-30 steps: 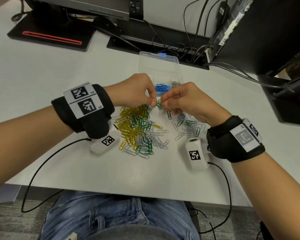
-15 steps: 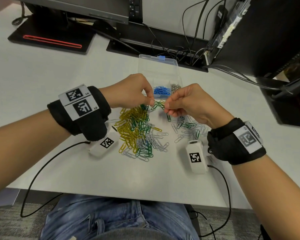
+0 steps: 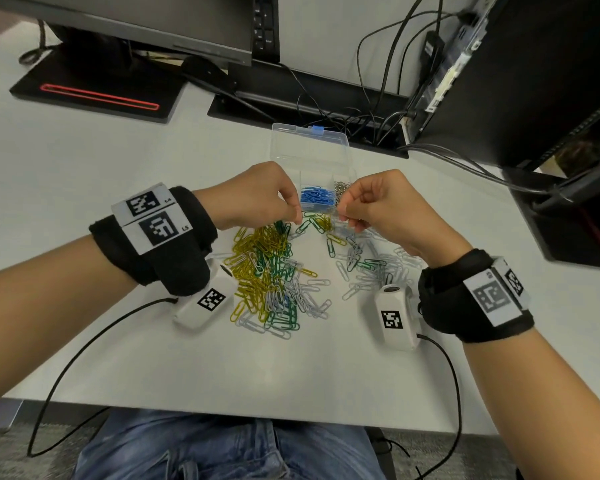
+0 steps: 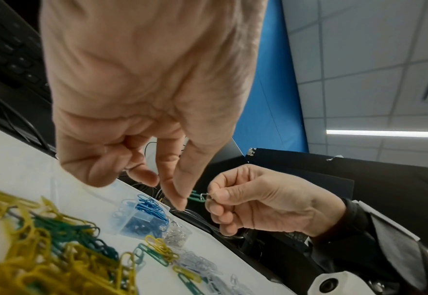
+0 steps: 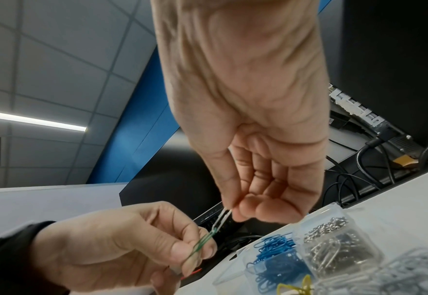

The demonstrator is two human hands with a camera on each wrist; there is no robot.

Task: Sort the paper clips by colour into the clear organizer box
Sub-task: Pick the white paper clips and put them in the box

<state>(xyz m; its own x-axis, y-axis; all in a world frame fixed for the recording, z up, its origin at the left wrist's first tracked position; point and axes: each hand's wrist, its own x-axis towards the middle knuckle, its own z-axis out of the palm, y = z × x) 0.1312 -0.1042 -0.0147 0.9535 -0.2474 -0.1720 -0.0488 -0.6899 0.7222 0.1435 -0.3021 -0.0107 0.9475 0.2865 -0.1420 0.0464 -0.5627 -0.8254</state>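
The clear organizer box (image 3: 310, 147) stands open behind my hands, with blue clips (image 3: 317, 197) in one compartment and small silver clips (image 3: 344, 186) in the one to its right. My left hand (image 3: 293, 218) pinches a green clip (image 4: 195, 196) just in front of the box. My right hand (image 3: 343, 216) pinches a silver clip (image 5: 223, 217) that is hooked into the green one (image 5: 202, 243). Both hands hover above the table. A mixed pile of yellow, green and white clips (image 3: 267, 271) lies below the left hand, and a smaller white and green pile (image 3: 371, 268) lies below the right.
Monitor bases (image 3: 94, 95) and tangled cables (image 3: 371, 119) sit behind the box. A black computer case (image 3: 534, 81) stands at the right. Black wrist-camera cords (image 3: 84, 348) trail over the table's front edge (image 3: 291, 417).
My fingertips, touching a second ago, have drawn slightly apart, stretching the linked green and silver clips between them.
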